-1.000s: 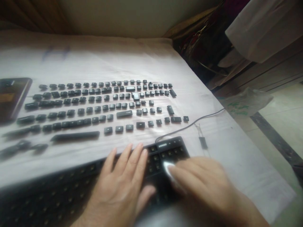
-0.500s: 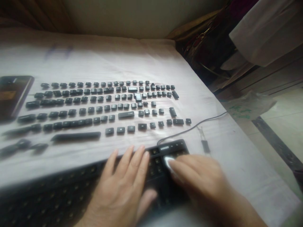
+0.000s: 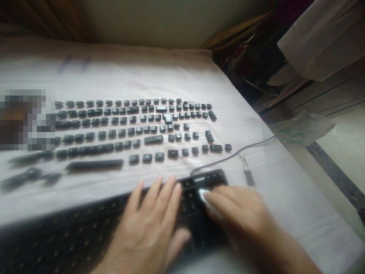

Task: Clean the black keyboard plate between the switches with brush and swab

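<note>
A black keyboard point(image 3: 94, 220), stripped of its keycaps, lies across the near side of the table. My left hand point(image 3: 151, 224) rests flat on its middle, fingers stretched and spread. My right hand point(image 3: 242, 213) is closed over the number-pad end, pinching something small and white point(image 3: 204, 196) against the keyboard. It looks like a cloth or wipe, but the fingers hide most of it. Behind the keyboard, loose black keycaps point(image 3: 172, 153) stand in several rows, with the long space bar point(image 3: 95, 164) at the near left.
Thin cable point(image 3: 245, 145) runs from the keyboard over the table's right edge. Beside it lies a small wire tool with a dark handle point(image 3: 249, 177). A pixelated patch point(image 3: 25, 118) covers the left. Beyond the right edge, a clear plastic bag point(image 3: 308, 127) hangs or lies low.
The view has shifted slightly, so the keycaps appear a little further right. Both hands stay in nearly the same place on the keyboard, the right still pinching the white thing.
</note>
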A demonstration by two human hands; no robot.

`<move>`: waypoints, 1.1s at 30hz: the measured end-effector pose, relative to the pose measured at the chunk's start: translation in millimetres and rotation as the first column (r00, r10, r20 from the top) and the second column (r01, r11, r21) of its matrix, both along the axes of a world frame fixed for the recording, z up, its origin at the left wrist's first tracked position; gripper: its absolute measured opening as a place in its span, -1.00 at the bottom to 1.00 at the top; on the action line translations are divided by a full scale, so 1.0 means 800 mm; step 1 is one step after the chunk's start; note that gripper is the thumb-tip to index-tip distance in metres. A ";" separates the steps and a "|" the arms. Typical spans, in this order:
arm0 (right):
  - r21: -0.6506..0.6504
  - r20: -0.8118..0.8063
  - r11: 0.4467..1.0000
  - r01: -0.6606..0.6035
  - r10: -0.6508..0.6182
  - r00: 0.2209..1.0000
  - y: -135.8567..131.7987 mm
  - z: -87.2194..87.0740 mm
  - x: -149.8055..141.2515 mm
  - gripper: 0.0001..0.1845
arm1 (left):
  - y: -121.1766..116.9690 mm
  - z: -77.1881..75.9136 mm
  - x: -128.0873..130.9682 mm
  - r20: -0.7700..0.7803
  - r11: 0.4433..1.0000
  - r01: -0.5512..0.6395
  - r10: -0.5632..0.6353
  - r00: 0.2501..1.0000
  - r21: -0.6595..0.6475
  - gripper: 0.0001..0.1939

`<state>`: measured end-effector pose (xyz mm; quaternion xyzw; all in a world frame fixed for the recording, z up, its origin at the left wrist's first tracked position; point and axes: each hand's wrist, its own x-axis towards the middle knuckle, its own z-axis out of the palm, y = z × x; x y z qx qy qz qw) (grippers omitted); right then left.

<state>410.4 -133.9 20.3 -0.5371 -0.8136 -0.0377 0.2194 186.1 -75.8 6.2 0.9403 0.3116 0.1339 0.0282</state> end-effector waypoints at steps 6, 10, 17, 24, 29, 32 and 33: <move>-0.059 -0.030 0.998 -0.008 0.006 1.000 0.001 0.003 0.000 -0.83 | 0.001 0.000 0.001 0.007 1.000 0.003 -0.003 1.000 0.014 -0.47; -0.052 -0.020 0.998 -0.025 0.023 1.000 0.001 0.003 -0.001 -0.83 | 0.001 -0.001 0.001 0.014 1.000 0.002 -0.002 1.000 0.008 -0.47; -0.002 -0.044 1.000 -0.005 0.005 0.999 0.003 -0.007 0.000 -0.86 | 0.001 -0.001 -0.001 0.013 1.000 -0.003 0.003 1.000 -0.005 -0.46; -0.034 -0.043 0.999 0.000 -0.001 0.999 0.001 -0.008 0.002 -0.82 | 0.001 0.000 0.001 0.004 1.000 -0.002 0.002 1.000 0.015 -0.47; -0.011 -0.064 1.000 -0.030 0.029 0.998 0.002 -0.010 0.000 -0.82 | 0.000 -0.001 0.001 0.018 1.000 0.000 0.000 1.000 0.017 -0.45; 0.014 -0.083 1.000 -0.023 0.024 0.996 0.003 -0.010 -0.001 -0.83 | -0.001 0.001 0.001 0.017 1.000 0.001 -0.001 1.000 0.009 -0.44; 0.003 -0.081 1.000 -0.017 0.017 0.997 0.004 -0.008 0.000 -0.84 | -0.001 0.002 0.001 0.016 1.000 0.004 -0.004 1.000 0.009 -0.44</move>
